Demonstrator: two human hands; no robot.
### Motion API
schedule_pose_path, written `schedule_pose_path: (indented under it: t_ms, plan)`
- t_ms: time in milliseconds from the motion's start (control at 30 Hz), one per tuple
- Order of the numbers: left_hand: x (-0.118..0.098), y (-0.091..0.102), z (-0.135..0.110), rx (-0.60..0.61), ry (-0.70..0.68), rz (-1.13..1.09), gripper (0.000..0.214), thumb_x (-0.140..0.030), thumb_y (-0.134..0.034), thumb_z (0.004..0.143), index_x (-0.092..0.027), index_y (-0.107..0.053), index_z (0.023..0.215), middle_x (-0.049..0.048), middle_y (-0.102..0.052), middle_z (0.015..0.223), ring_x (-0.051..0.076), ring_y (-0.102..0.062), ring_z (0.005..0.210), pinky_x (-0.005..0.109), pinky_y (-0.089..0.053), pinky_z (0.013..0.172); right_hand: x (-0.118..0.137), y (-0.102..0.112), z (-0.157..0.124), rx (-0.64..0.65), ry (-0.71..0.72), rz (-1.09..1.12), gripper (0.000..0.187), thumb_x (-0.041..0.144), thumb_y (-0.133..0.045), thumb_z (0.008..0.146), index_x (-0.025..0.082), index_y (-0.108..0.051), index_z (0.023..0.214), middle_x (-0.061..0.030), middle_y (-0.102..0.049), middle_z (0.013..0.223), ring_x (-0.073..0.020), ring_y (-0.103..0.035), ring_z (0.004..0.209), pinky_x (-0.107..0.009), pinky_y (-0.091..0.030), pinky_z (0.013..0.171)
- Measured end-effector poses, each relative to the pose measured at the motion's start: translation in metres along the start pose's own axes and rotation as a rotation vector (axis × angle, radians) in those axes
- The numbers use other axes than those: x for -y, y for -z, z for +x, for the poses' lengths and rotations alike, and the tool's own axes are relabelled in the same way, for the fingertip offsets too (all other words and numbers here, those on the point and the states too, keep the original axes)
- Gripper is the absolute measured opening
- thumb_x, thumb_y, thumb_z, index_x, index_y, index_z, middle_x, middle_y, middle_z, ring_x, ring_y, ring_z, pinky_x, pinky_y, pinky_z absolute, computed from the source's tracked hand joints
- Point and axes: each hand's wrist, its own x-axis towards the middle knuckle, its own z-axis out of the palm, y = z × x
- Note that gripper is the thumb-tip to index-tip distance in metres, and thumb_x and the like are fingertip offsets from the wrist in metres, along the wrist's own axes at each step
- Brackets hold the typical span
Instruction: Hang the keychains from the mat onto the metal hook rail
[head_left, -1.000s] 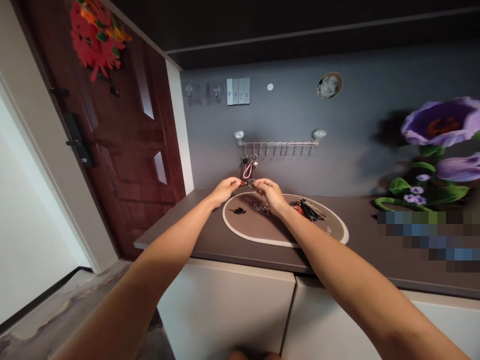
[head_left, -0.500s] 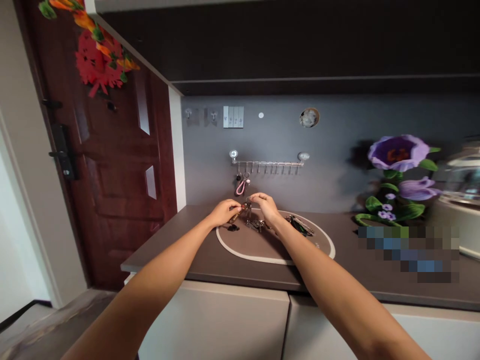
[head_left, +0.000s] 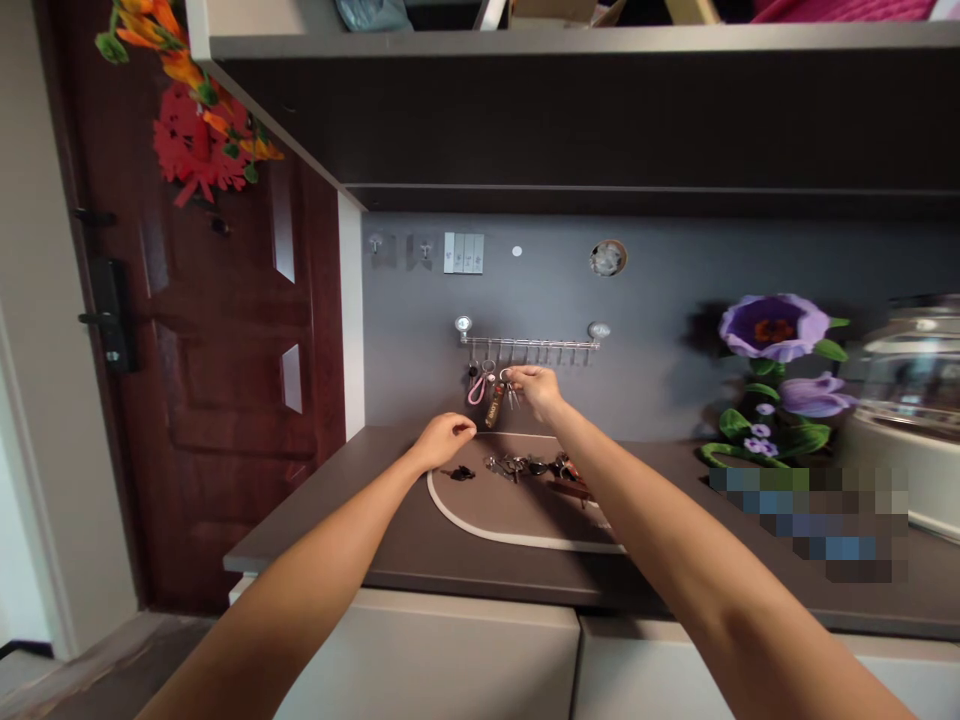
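Note:
My right hand (head_left: 538, 388) pinches the ring of a bunch of keys (head_left: 513, 396) just below the hook rail (head_left: 531, 344). A yellow-brown tag (head_left: 493, 406) with lettering hangs from that bunch. Left of it, a pink loop strap (head_left: 478, 388) and other keys hang from the rail's left hooks. My left hand (head_left: 448, 440) is lower, above the mat's left edge, its fingers loosely curled with a small gap at the thumb and nothing visible in them. Beneath it lies a small black key bunch (head_left: 460, 472). Several more keys (head_left: 510, 465) lie on the mat (head_left: 510, 510).
Purple crochet flowers (head_left: 776, 330) and a glass-topped white appliance (head_left: 907, 400) stand on the counter (head_left: 300, 545) to the right. A dark shelf (head_left: 562, 120) overhangs it. A red-brown door (head_left: 232, 400) is at the left. My right forearm covers part of the mat.
My right hand has risen toward the rail with the keys. My left hand has let go of the tag and dropped slightly. The view has tilted up.

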Motion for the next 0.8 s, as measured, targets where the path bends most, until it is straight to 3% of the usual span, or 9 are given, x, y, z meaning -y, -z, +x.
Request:
schedule_pose_path:
  t_ms: [200,433,800]
  plan:
    - [-0.001,0.001,-0.001,0.007,-0.004,0.005,0.022,-0.029,-0.047,0.077,-0.017,-0.066,0.081,0.0047,-0.065,0.088,0.016,-0.057,0.080,0.027,-0.042,0.075,0.011,-0.012,0.025,-0.080,0.060,-0.005,0.013,0.017,-0.067,0.051,0.015,-0.057,0.058,0.0025,-0.053,0.048,-0.0082,-0.045,0.044,-0.023,-0.037,0.045]
    - [-0.001,0.002,0.000,0.005,-0.008,0.013,0.023,-0.029,-0.047,0.077,-0.015,-0.066,0.080,0.0055,-0.064,0.086,0.016,-0.057,0.081,0.028,-0.041,0.075,0.010,-0.021,0.045,-0.194,0.169,-0.184,0.002,0.017,-0.058,0.059,0.015,-0.059,0.059,0.0022,-0.054,0.048,-0.0090,-0.047,0.045,-0.025,-0.040,0.052]
    - [-0.002,0.003,0.001,-0.005,0.006,0.023,0.022,-0.027,-0.047,0.077,-0.015,-0.065,0.078,0.0060,-0.065,0.085,0.016,-0.056,0.080,0.029,-0.041,0.075,-0.003,-0.024,0.053,-0.340,0.205,-0.381,0.005,0.018,-0.058,0.059,0.016,-0.063,0.059,-0.0011,-0.061,0.056,-0.0117,-0.051,0.052,-0.025,-0.040,0.057]
